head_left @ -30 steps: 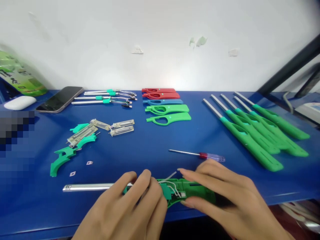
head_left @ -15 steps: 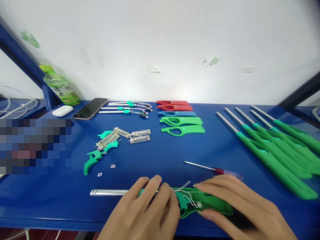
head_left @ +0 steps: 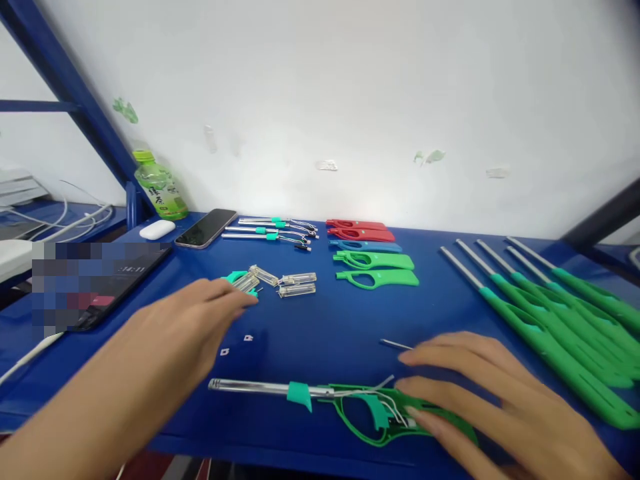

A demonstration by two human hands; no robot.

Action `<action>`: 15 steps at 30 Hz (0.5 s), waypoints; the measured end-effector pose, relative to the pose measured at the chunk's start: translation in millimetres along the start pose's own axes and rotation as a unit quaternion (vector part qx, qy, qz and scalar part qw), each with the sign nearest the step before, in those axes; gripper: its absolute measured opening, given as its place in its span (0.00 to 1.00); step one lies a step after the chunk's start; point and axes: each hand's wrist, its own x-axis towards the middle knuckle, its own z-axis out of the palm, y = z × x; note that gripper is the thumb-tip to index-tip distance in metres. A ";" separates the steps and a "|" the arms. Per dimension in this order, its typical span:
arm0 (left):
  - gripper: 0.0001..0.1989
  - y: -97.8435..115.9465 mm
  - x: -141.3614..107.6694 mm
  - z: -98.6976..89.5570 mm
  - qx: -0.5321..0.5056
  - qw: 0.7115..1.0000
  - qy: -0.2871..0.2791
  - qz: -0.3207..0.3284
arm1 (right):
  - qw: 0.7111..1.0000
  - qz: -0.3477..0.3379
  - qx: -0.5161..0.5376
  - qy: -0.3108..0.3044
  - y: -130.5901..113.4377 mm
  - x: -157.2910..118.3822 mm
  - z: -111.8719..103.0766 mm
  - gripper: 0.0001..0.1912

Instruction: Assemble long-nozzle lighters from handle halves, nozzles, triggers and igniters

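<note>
An opened long-neck gas lighter [head_left: 345, 407] lies near the table's front edge. Its green half-shell shows a teal trigger [head_left: 377, 412], white wires and a metal tube [head_left: 250, 387] with a teal collar [head_left: 299, 393]. My right hand [head_left: 480, 393] is closed over the lighter's handle, thumb and fingers at its two sides. My left hand [head_left: 200, 317] reaches out over the small teal plastic parts [head_left: 234, 276] and clear fuel tanks [head_left: 264, 275]. Its fingertips point down and are partly hidden, so I cannot see whether they pinch anything.
Green lighters [head_left: 555, 340] lie at right, with a screwdriver [head_left: 395, 344] partly under my right hand. Red, blue and green half-shells [head_left: 380, 279] and wired metal tubes [head_left: 250, 237] are at the back. A phone [head_left: 206, 228], white case [head_left: 157, 230] and bottle [head_left: 161, 192] stand left.
My left hand has let go of the lighter's front and moved left and away to the teal parts. My right hand stays on the handle. The camera view has shifted a little.
</note>
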 end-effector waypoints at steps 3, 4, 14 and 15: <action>0.16 -12.2 15.9 -11.8 -0.047 0.996 -0.072 -0.034 | 0.996 -0.026 0.000 -0.086 6.6 39.0 5.7 0.12; 0.15 -14.5 18.3 -11.3 -0.054 0.994 -0.086 -0.038 | 0.991 -0.043 -0.007 -0.123 8.9 52.9 10.0 0.13; 0.10 -15.0 12.0 23.2 -0.063 0.985 -0.154 -0.050 | 0.971 -0.031 -0.107 -0.212 30.1 145.0 75.7 0.15; 0.10 -14.6 12.6 25.3 -0.061 0.984 -0.159 -0.049 | 0.969 -0.032 -0.111 -0.218 31.4 147.2 81.5 0.15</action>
